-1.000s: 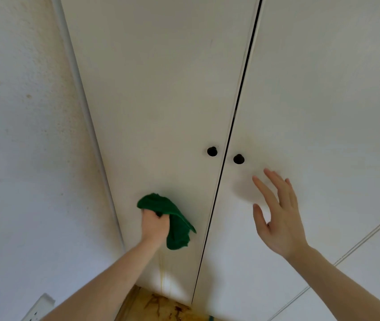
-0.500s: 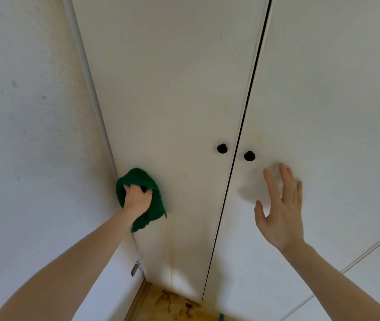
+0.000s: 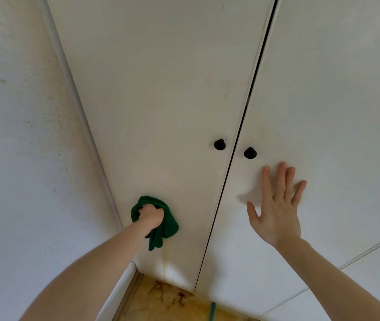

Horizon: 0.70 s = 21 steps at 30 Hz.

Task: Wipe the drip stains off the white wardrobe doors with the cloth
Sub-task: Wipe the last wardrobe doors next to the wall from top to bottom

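Green cloth [image 3: 163, 225] gripped, left door [image 3: 161, 112]

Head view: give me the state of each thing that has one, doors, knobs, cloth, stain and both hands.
left wardrobe door: shut
right wardrobe door: shut
two black knobs: untouched
green cloth: bunched, pressed on the left door
yellow drip stain: not yet wiped, below the cloth
left hand: grips the cloth
right hand: fingers straight, spread against the right door
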Available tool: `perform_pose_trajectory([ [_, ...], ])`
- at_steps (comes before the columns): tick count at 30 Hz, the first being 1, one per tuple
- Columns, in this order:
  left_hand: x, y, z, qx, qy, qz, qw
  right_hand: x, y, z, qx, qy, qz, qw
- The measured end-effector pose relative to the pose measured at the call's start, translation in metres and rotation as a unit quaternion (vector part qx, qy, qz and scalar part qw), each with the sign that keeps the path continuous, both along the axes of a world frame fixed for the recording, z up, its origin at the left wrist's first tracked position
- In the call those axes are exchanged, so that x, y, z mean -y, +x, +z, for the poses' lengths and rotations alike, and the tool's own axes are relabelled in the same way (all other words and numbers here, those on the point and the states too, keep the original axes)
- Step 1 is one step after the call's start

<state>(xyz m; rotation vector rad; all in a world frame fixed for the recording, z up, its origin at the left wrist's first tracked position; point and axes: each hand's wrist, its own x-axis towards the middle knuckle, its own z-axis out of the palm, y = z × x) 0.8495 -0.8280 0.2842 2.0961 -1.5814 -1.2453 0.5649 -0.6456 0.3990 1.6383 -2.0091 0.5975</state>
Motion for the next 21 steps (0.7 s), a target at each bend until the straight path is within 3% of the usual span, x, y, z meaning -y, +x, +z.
perform_pose_trajectory([
  [14,-0.094,-0.125,0.001,-0.153,0.138,-0.153,0.966,0.0,0.0,0.0,-0.007,0.022,-0.01,1.0],
  [21,-0.108,-0.101,0.007,-0.216,0.067,-0.109,0.968,-0.012,0.002,0.01,-0.019,0.028,-0.009,0.999],
])
